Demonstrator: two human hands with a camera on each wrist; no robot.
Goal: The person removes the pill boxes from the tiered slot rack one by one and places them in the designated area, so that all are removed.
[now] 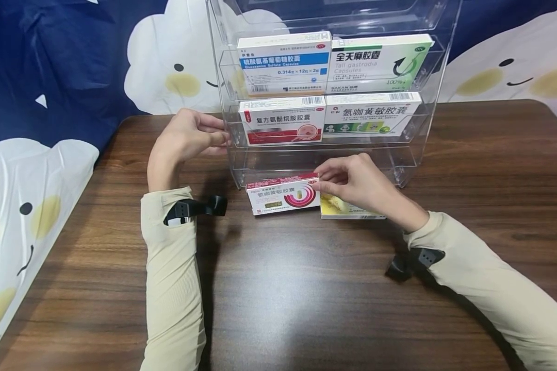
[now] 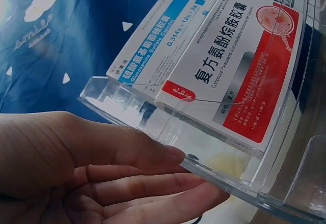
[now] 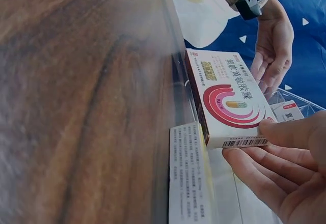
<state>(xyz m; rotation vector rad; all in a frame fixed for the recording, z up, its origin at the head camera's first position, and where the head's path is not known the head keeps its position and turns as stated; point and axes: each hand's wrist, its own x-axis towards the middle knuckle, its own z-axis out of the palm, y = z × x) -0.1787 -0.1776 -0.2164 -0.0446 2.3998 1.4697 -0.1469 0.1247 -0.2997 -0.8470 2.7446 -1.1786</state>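
My right hand (image 1: 357,178) pinches the right end of a white and red medicine box (image 1: 283,196), thumb on the printed face and fingers at the end. In the right wrist view this box (image 3: 232,99) is tilted, with its barcode end towards the fingers. Beside it, a yellow and white medicine box (image 1: 348,208) sits partly hidden behind my right hand. On the left, my left hand (image 1: 185,136) holds the side edge of a clear acrylic rack (image 1: 278,161). The left wrist view shows the thumb (image 2: 127,147) against that edge, with the other fingers below.
Several medicine boxes stand in the rack: a blue-banded box (image 1: 283,67) and a green and white box (image 1: 376,67) above, a red-banded box (image 1: 283,121) and another white box (image 1: 371,116) below. The wooden table (image 1: 278,288) extends in front; a blue patterned cloth (image 1: 74,62) hangs behind.
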